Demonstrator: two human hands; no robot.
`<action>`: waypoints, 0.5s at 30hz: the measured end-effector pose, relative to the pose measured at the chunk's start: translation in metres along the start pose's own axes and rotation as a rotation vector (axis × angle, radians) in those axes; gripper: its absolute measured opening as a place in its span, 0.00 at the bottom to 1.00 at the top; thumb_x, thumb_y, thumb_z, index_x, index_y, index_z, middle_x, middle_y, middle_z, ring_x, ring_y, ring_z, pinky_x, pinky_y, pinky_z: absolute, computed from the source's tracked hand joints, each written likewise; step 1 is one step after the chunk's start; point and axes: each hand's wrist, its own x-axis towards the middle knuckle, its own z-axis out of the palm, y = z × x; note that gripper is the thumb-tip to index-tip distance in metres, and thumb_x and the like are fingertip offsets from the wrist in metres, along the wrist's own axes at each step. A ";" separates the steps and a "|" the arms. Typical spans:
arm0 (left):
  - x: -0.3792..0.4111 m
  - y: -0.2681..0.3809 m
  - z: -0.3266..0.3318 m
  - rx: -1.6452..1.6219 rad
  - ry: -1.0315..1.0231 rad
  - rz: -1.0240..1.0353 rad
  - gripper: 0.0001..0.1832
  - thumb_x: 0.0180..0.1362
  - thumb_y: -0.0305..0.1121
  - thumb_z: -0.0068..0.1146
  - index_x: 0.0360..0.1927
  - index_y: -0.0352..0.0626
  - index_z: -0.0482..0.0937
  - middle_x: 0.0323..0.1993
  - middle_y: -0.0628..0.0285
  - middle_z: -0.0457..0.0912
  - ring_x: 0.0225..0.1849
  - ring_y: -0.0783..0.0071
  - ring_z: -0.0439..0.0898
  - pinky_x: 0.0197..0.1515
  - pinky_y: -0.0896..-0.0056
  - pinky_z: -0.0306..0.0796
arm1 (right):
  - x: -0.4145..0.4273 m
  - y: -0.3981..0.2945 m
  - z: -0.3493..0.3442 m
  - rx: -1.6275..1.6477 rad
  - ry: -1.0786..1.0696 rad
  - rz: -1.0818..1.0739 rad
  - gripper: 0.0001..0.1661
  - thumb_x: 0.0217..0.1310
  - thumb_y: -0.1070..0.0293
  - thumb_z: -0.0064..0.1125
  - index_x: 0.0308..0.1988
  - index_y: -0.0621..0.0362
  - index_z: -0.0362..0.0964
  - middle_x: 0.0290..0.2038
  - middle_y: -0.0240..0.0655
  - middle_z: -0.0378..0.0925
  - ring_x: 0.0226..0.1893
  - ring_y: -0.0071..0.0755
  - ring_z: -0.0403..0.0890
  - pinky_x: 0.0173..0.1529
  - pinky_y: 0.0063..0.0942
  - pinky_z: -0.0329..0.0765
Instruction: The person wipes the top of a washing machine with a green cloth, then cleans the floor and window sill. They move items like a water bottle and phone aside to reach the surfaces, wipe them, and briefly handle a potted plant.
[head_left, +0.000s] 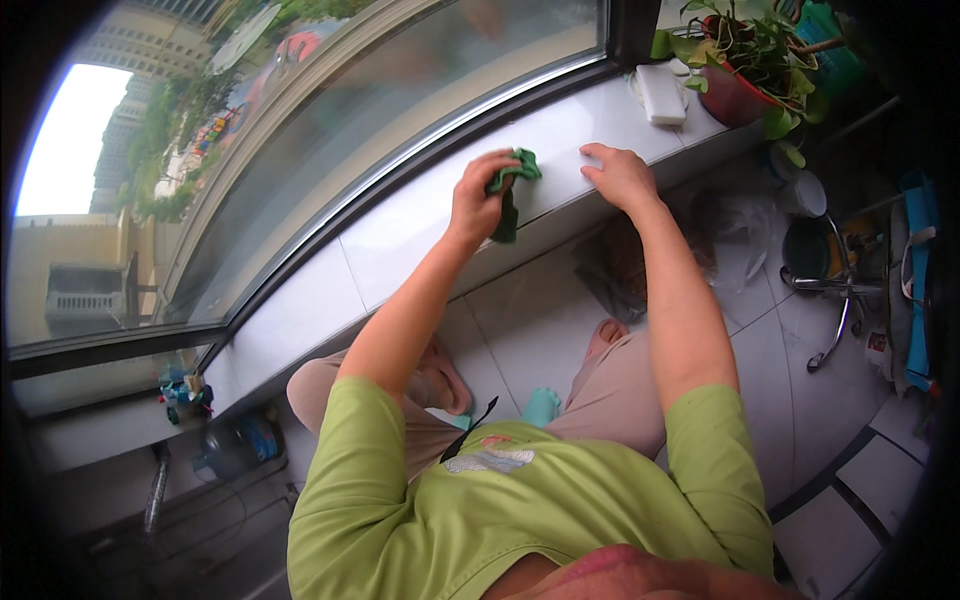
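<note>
A crumpled green cloth (517, 176) is in my left hand (480, 196), bunched at the fingers with one end hanging over the front edge of the white tiled windowsill (424, 225). To the right, my right hand (621, 178) is above or on the sill near its front edge, fingers apart and holding nothing. Whether its fingertips touch the tile, I cannot tell. Beyond that hand, a white rectangular box-like object (661, 94) lies on the sill.
A red pot (731, 97) with a leafy plant stands at the sill's right end. The dark window frame (435, 142) borders the sill's far side. Below are plastic bags (615, 262), a chrome chair base (832, 289) and, at left, a large water bottle (238, 444).
</note>
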 end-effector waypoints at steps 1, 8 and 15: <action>0.013 -0.010 0.005 0.011 0.035 -0.010 0.13 0.54 0.20 0.60 0.43 0.45 0.81 0.52 0.56 0.80 0.54 0.56 0.77 0.55 0.64 0.72 | 0.000 -0.001 0.000 -0.015 -0.001 0.002 0.22 0.59 0.52 0.58 0.55 0.34 0.72 0.42 0.41 0.82 0.45 0.48 0.81 0.49 0.41 0.77; 0.071 -0.059 0.030 0.099 0.065 -0.031 0.12 0.55 0.22 0.59 0.43 0.46 0.80 0.55 0.59 0.78 0.55 0.56 0.75 0.57 0.62 0.69 | 0.000 -0.017 -0.007 -0.044 -0.039 0.041 0.20 0.61 0.51 0.57 0.54 0.33 0.72 0.44 0.40 0.81 0.47 0.48 0.80 0.50 0.41 0.77; 0.036 -0.045 0.029 0.110 -0.163 0.036 0.13 0.54 0.20 0.59 0.43 0.46 0.81 0.56 0.59 0.78 0.57 0.58 0.76 0.57 0.65 0.71 | 0.005 -0.008 -0.002 -0.076 0.022 0.038 0.22 0.60 0.48 0.58 0.55 0.29 0.72 0.39 0.41 0.82 0.43 0.48 0.82 0.48 0.42 0.77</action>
